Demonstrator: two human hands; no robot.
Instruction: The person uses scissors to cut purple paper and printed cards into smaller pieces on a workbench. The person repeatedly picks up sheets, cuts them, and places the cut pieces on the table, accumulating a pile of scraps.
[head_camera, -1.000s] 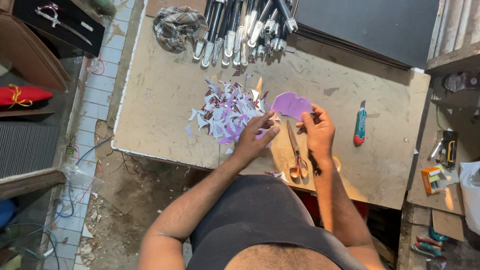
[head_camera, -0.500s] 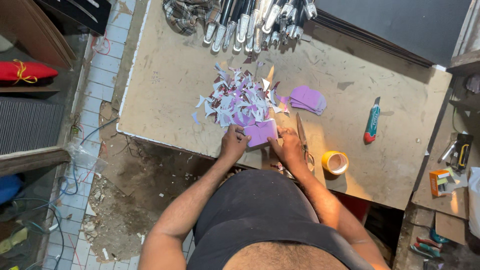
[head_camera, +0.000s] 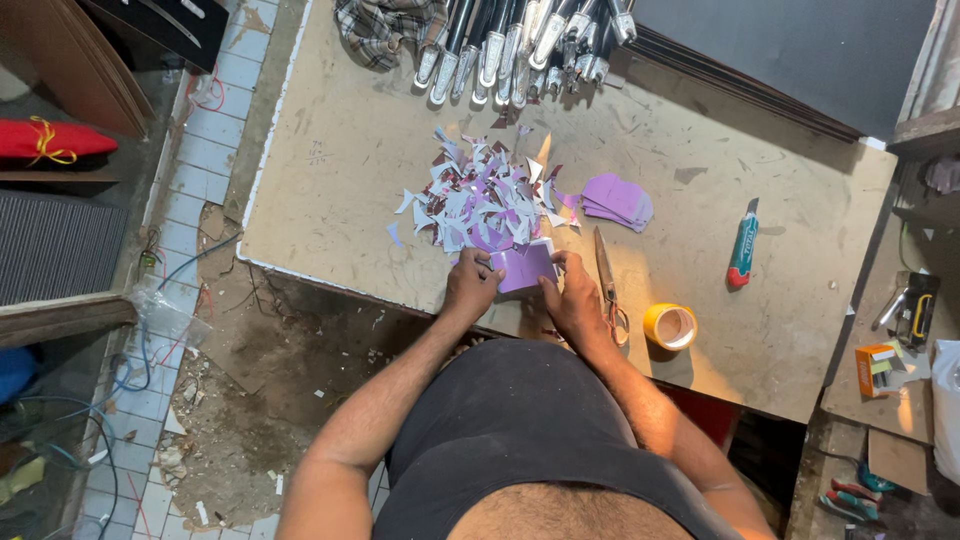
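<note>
workshop | worn workbench (head_camera: 350, 150) | scissors (head_camera: 608, 285) | utility knife (head_camera: 742, 250) | tape roll (head_camera: 670, 326)

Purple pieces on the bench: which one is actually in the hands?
The purple piece at the near table edge, pinched between left hand and right hand. The stack of purple cutouts lies untouched farther back; the scrap pile is loose offcuts.

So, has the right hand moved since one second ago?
Yes. The right hand came back from the stack of purple pieces toward the table's near edge, beside the scissors.
</note>
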